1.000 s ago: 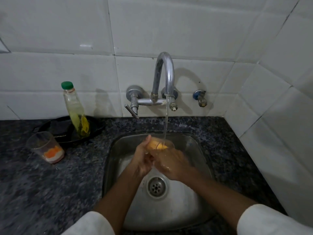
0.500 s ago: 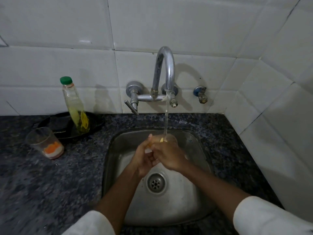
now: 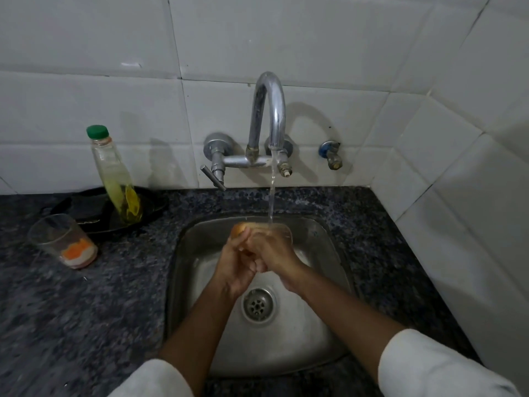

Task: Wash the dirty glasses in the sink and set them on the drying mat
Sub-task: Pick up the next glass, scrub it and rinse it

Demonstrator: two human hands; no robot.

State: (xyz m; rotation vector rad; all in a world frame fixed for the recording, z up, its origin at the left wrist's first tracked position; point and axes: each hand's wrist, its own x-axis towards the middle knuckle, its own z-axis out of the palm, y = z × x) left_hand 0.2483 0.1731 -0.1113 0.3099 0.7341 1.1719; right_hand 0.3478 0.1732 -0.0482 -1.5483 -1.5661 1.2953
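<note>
1. Both grips clamped on one clear glass (image 3: 279,229) over the sink (image 3: 200,233): left hand (image 3: 233,266) wrapped round the near side, right hand (image 3: 273,249) folded over from 3 o'clock, fingers interlaced and hiding most of the glass.
2. Only the rim at 12 o'clock visible, plus an orange-brown patch by the left thumb; sponge or residue, cannot tell.
3. Thin stream of water (image 3: 271,196) falling from the curved tap (image 3: 270,110) onto the far rim of the glass.
4. Drain (image 3: 258,305) directly below the wrists, at 6 o'clock from the hands.
5. Second glass (image 3: 61,239), dirty with orange and white residue at the bottom, tilted on the dark speckled bench (image 3: 86,310), at 9 o'clock from the sink and well apart from it.
6. Green-capped bottle (image 3: 116,176) of yellowish liquid leaning on a black tray (image 3: 94,213) at 10 o'clock, just behind the dirty glass.
7. Small blue-handled valve (image 3: 330,154) on the white tiled wall at 1 o'clock.
8. White sleeves (image 3: 423,365) at the bottom edge.
</note>
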